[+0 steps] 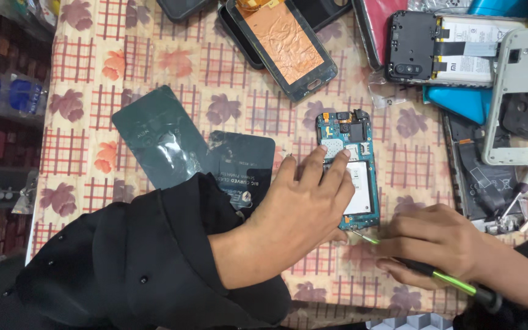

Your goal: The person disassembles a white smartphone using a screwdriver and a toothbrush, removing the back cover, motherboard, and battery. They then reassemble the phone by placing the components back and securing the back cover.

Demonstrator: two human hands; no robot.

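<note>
While the left hand [304, 205] lies flat with fingers spread on the opened phone [349, 168] at centre frame, seemingly to steady it, the right hand [432, 247] is closed around a green-and-black screwdriver [441, 278], its tip at the phone's lower edge. Just left of the phone lie two dark plastic-wrapped sheets [178, 143], one with a small printed label. Along the upper edge sit a copper-backed screen [285, 43], a black phone frame [438, 49] and a white one [524, 95].
</note>
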